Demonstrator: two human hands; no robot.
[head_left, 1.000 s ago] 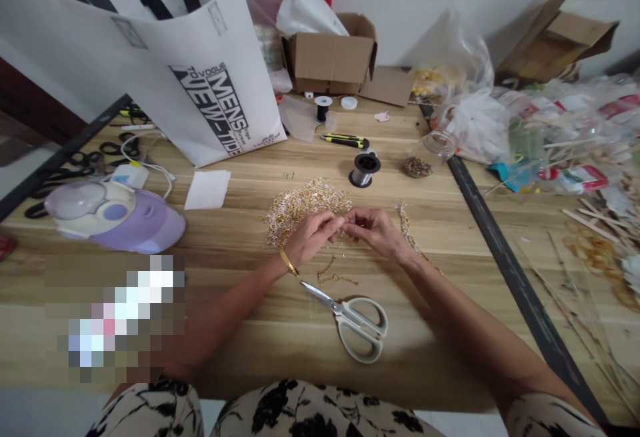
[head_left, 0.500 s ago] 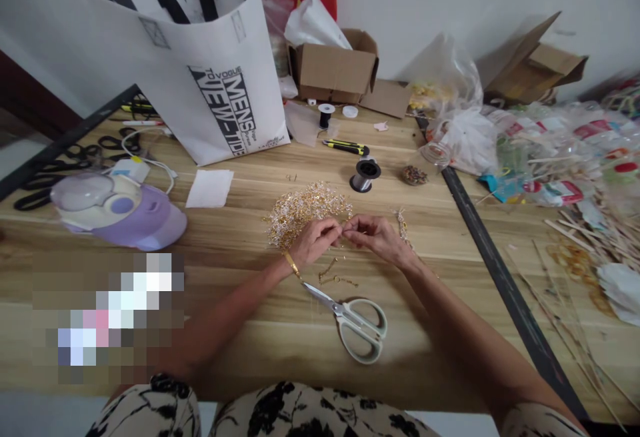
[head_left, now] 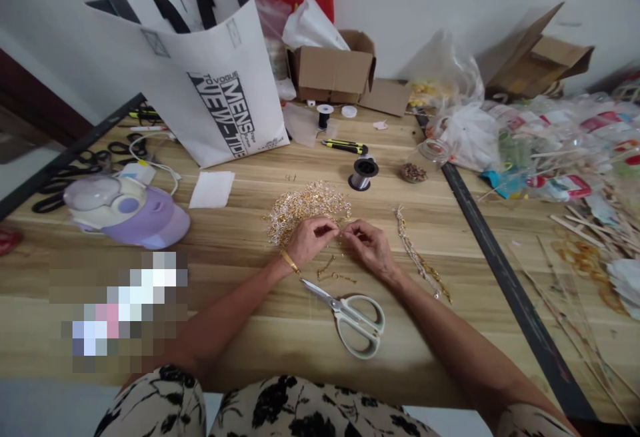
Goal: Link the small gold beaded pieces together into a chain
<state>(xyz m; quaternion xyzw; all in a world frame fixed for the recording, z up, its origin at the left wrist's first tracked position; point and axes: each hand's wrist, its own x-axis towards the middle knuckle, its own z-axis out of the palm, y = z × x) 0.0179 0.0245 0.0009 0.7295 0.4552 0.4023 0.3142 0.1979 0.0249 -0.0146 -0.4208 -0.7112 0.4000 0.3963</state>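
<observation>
My left hand (head_left: 313, 237), with a gold bracelet at the wrist, has its thumb and finger pinched at the front edge of a pile of gold and clear beads (head_left: 303, 204). Facing it, my right hand (head_left: 369, 244) is pinched too, its fingertips almost meeting the left ones. Whatever they hold is too small to name. Just below the hands lie short pieces of gold chain (head_left: 336, 276). Scissors (head_left: 350, 317) with pale handles rest closer to me, blades slightly apart. Right of my right hand lie beaded chains (head_left: 417, 257) in gold and clear.
Behind the pile stand a wire spool (head_left: 363, 174), a yellow-black utility knife (head_left: 345, 146) and a jar of small beads (head_left: 423, 164). A white bag (head_left: 215, 90) and a purple cup (head_left: 135, 210) are to the left. Plastic bottles (head_left: 560, 187) and sticks crowd the right.
My right hand and forearm have shifted slightly left and down, showing more of the beaded chains. Both hands stay pinched close together. The view has moved a little.
</observation>
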